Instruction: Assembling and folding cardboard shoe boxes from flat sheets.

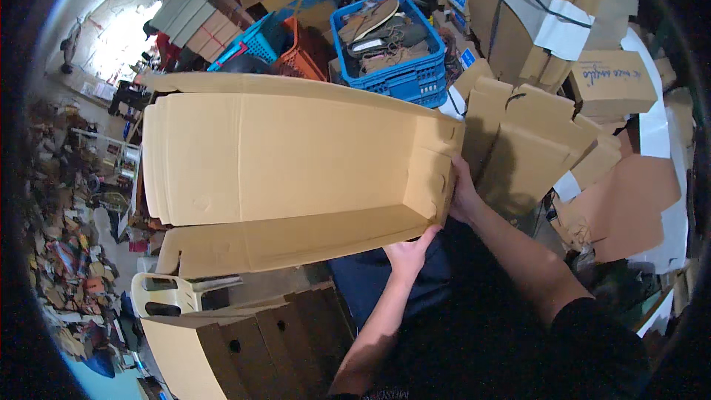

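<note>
A long brown cardboard box [296, 155] lies open on its side in front of me, its flaps spread to the left. My right hand [463, 196] grips the box's right end panel from behind, fingers wrapped on its edge. My left hand [409, 252] presses against the lower right corner of the box's bottom flap, thumb up on the edge. Both forearms come in from the lower right over my dark clothing.
A blue crate [396, 44] of sandals stands behind the box, beside an orange basket [300, 55]. Folded cardboard boxes [533, 148] pile up at the right. More flat cartons [244, 341] and a white plastic chair [167, 292] sit at the lower left.
</note>
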The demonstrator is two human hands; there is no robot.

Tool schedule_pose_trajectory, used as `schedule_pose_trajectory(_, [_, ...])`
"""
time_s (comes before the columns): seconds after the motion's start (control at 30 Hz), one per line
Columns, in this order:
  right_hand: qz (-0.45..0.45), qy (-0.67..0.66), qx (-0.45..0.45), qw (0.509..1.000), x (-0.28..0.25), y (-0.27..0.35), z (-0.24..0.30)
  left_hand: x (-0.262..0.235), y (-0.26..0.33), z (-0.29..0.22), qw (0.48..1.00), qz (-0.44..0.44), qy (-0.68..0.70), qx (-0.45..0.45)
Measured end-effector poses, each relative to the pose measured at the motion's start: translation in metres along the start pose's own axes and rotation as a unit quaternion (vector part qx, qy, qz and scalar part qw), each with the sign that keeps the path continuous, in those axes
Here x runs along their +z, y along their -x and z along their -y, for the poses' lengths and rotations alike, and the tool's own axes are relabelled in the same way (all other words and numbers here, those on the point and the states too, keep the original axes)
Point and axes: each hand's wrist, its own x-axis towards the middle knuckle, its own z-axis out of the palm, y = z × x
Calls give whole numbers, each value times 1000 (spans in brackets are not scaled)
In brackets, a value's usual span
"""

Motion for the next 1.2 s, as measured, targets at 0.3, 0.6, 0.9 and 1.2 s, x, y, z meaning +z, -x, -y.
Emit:
schedule_pose_trajectory(0.3, [-57,5,75,996,-52,-27,40,-39,0,45,949,-119,291,26])
schedule_pose_trajectory(0.6, [99,-5,189,977,-55,-9,-16,-117,-36,160,917,72,388,-62])
schedule_pose_trajectory(0.9, [99,51,300,947,-21,30,-14,-111,-125,17,779,437,445,-70])
schedule_pose_trajectory(1.2, [165,76,273,945,-15,45,-41,-101,-102,-53,658,537,457,-265])
